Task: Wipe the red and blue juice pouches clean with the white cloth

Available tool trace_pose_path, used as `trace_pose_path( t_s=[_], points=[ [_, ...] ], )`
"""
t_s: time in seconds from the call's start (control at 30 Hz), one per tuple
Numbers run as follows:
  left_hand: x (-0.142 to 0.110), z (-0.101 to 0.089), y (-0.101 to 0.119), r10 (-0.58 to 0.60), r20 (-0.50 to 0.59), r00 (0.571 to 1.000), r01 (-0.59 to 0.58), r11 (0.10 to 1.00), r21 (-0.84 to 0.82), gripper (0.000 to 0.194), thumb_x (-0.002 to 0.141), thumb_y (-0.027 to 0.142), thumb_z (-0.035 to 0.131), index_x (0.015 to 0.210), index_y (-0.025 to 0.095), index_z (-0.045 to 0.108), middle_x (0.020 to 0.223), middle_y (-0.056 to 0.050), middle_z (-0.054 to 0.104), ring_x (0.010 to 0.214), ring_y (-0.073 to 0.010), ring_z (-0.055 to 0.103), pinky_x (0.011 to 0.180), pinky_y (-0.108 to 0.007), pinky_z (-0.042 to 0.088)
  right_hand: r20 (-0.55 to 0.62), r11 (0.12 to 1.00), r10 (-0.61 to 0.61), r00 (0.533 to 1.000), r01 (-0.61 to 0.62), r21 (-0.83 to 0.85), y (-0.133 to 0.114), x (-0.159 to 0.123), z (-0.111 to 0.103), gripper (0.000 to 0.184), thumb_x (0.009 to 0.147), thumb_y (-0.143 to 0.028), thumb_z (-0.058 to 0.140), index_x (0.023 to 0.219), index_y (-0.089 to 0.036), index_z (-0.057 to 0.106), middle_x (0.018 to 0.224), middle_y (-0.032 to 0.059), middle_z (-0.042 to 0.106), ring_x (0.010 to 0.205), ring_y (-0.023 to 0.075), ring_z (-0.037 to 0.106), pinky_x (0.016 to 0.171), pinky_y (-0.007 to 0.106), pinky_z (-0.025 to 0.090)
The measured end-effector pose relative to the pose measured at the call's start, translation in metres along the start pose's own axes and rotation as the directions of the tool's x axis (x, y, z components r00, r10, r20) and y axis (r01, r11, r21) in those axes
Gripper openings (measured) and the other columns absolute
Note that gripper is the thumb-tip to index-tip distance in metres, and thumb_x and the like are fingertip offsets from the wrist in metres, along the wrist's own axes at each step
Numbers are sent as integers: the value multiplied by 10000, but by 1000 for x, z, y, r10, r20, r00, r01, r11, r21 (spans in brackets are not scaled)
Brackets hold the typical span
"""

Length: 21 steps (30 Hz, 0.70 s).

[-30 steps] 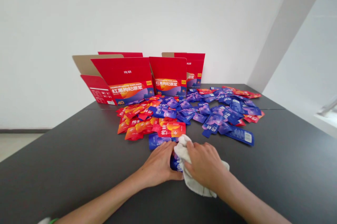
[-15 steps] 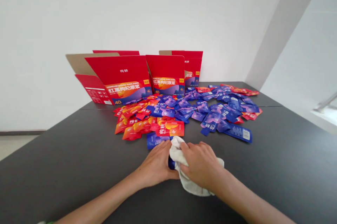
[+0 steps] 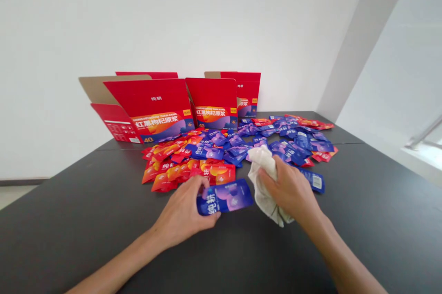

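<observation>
My left hand [image 3: 183,213] is closed on a blue sachet [image 3: 226,196], gripping its left end and holding it flat just above the dark table [image 3: 86,202]. My right hand [image 3: 292,188] is closed on a crumpled white cloth [image 3: 264,176], lifted to the right of the sachet and apart from it. Behind both hands lies a spread of red and orange sachets [image 3: 172,167] on the left and blue sachets [image 3: 293,144] on the right.
Three open red cartons stand at the table's far edge against the white wall: a large one [image 3: 148,107], a middle one [image 3: 214,103] and a smaller one [image 3: 248,91]. A grey pillar [image 3: 359,41] rises at the right.
My right hand has lifted the cloth off the blue sachet and moved it up and right. The left hand now holds the sachet uncovered, raised slightly off the table.
</observation>
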<state>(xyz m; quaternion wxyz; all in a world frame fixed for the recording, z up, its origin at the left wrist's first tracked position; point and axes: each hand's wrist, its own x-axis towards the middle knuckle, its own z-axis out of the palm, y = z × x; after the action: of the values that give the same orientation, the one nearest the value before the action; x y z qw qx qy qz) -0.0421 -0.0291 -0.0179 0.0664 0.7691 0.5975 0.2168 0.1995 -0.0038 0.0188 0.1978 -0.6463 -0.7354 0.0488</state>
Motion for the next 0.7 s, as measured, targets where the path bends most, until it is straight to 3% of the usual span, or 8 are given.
trace_pose_path(
  t_s=[0.1, 0.2, 0.27, 0.37, 0.43, 0.5, 0.63, 0.7],
  points=[
    [28, -16, -31, -105, -200, 974, 133, 982, 131, 481, 691, 550, 586, 983, 196, 441, 993, -64, 551, 922, -257, 541, 798, -359, 421, -61, 994, 105, 993, -103, 32, 15, 13, -8, 360, 887, -468, 353, 1046, -190, 518, 896, 74, 652, 813, 213, 610, 607, 260, 327],
    [57, -24, -62, -193, -301, 934, 269, 933, 238, 710, 656, 638, 572, 1127, 124, 435, 1117, -152, 531, 1067, -343, 495, 896, -435, 396, -4, 995, 103, 995, -103, 2, 17, 14, 0, 332, 869, -464, 380, 988, -193, 530, 886, 69, 658, 802, 222, 619, 584, 261, 325],
    [71, -25, -70, -147, -380, 913, 267, 920, 286, 802, 695, 613, 552, 1272, 97, 341, 1238, -182, 467, 1163, -365, 427, 951, -461, 363, 39, 998, 66, 997, -65, -22, 11, 11, 9, 315, 859, -455, 388, 962, -195, 534, 874, 65, 662, 784, 228, 628, 571, 264, 333],
    [88, -21, -54, 25, -441, 897, 124, 944, 306, 760, 792, 534, 481, 1362, 97, 233, 1333, -179, 377, 1242, -332, 355, 1030, -444, 296, 90, 997, -61, 994, 65, -37, 0, 2, 24, 326, 848, -452, 388, 976, -195, 542, 875, 76, 670, 782, 242, 636, 601, 285, 376],
    [107, -13, -31, 118, -328, 937, -33, 967, 254, 720, 828, 503, 440, 1373, 87, 220, 1346, -182, 356, 1262, -310, 333, 1054, -427, 268, 148, 985, -166, 975, 172, -22, -8, -5, 34, 345, 832, -455, 403, 1001, -192, 550, 881, 87, 675, 790, 253, 639, 630, 306, 404],
    [135, 1, -3, 206, -95, 974, -190, 969, 156, 694, 857, 478, 401, 1388, 80, 198, 1379, -191, 312, 1298, -307, 280, 1068, -441, 233, 185, 971, -238, 953, 240, 12, -15, -10, 43, 366, 814, -447, 424, 1041, -188, 548, 895, 95, 677, 795, 262, 643, 651, 326, 425],
    [202, 46, 50, 352, 197, 915, -372, 925, 74, 636, 810, 473, 519, 1357, 199, 344, 1398, -98, 371, 1295, -260, 323, 1060, -369, 269, 179, 968, -251, 951, 244, 58, -19, -12, 53, 371, 802, -436, 428, 1042, -179, 549, 908, 105, 680, 801, 283, 650, 661, 359, 453],
    [229, 71, 72, 381, 307, 872, -412, 910, 39, 678, 777, 500, 578, 1355, 224, 357, 1414, -101, 362, 1294, -288, 326, 1040, -416, 293, 177, 969, -245, 953, 236, 67, -17, -10, 55, 363, 800, -437, 424, 1017, -177, 556, 897, 109, 683, 792, 290, 652, 654, 369, 460]
  ],
)
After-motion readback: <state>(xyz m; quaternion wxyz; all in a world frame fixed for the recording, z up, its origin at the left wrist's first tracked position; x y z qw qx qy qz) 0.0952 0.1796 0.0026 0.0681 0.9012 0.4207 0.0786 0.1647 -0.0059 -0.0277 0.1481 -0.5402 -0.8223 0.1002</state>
